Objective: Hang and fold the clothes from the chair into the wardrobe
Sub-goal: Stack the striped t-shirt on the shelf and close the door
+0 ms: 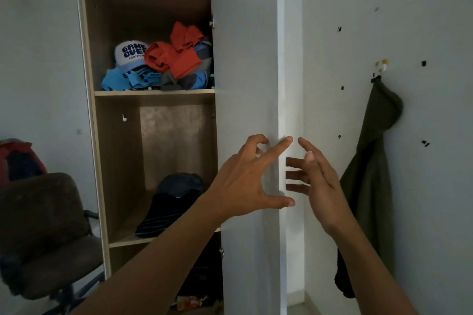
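Note:
The wardrobe (pixel 97 135) stands open ahead, its right door (pixel 245 71) swung out towards me. My left hand (pixel 245 181) is spread against the door's face near its free edge, fingers apart, holding nothing. My right hand (pixel 317 181) is just past that edge, fingers apart and empty. The top shelf holds a heap of orange and blue clothes (pixel 176 61) and a white cap (pixel 130 55). On the middle shelf lie dark folded clothes (pixel 169 202). A brown office chair (pixel 43 233) shows at the lower left; red and dark clothes (pixel 19 158) lie behind it.
A closed grey wardrobe door (pixel 38 59) fills the left. A dark green garment (pixel 371 181) hangs from a wall hook (pixel 381 65) on the right wall. Something colourful lies at the wardrobe's bottom (pixel 190 302).

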